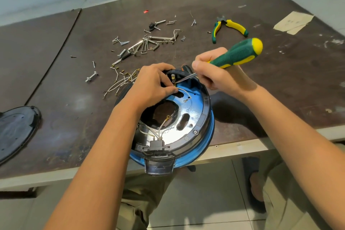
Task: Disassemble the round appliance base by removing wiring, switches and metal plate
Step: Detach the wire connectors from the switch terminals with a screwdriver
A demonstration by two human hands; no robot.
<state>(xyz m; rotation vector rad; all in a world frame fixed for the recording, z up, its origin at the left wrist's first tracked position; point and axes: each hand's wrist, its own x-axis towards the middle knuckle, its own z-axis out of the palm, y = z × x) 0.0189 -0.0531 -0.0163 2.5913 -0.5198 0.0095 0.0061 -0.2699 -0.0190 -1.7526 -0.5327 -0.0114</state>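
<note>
The round blue and black appliance base (202,123) stands tilted at the table's near edge, its shiny metal plate (188,106) facing me. My left hand (155,84) grips the base's far rim, and its fingers pinch a white wire (183,92) by the terminals. My right hand (214,74) holds a green and yellow screwdriver (240,53), whose tip sits at the terminal block (173,78) at the far rim. More white wires (162,129) run to a black switch block (156,145) at the near rim.
Loose white wires (121,82), screws, bolts and hex keys (147,43) are scattered on the brown table beyond the base. Green and yellow pliers (229,27) lie far right. A black round cover (16,132) lies at the left edge. Paper scrap (293,22) is far right.
</note>
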